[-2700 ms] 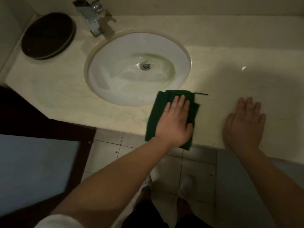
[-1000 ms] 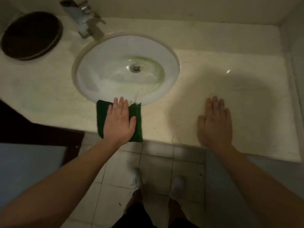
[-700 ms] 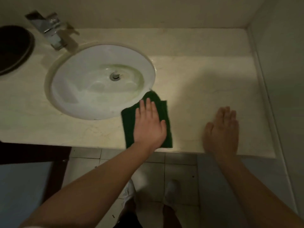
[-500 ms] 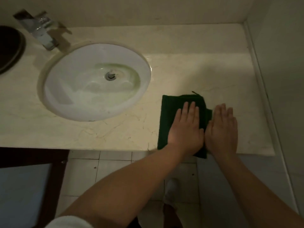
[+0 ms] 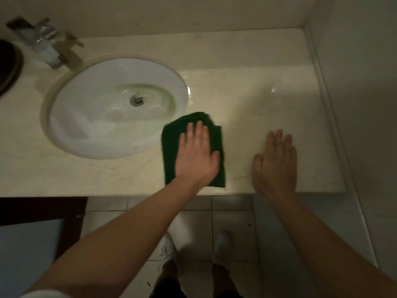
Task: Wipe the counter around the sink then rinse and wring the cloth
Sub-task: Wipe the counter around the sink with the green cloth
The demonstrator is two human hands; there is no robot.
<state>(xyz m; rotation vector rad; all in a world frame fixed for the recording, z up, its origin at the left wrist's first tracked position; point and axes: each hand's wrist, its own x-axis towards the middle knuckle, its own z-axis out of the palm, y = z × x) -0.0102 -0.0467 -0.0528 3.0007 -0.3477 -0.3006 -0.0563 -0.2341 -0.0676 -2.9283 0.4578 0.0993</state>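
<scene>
A folded dark green cloth [image 5: 170, 143] lies flat on the cream marble counter [image 5: 247, 100], just right of the oval white sink [image 5: 90, 117] and touching its rim. My left hand [image 5: 196, 157] presses flat on the cloth, fingers together and stretched forward. My right hand [image 5: 276, 162] rests palm-down on the bare counter further right, near the front edge, holding nothing. A chrome tap [image 5: 43, 45] stands behind the sink at the upper left.
A dark round tray or lid [image 5: 7, 69] sits at the counter's far left. A wall [image 5: 354, 82] closes the counter on the right. Below the front edge are floor tiles [image 5: 232, 214], my shoes [image 5: 168, 248] and a dark wooden frame [image 5: 43, 207].
My left hand has slid the cloth back left, from beside my right hand to the sink's rim. My right hand has stayed flat on the counter.
</scene>
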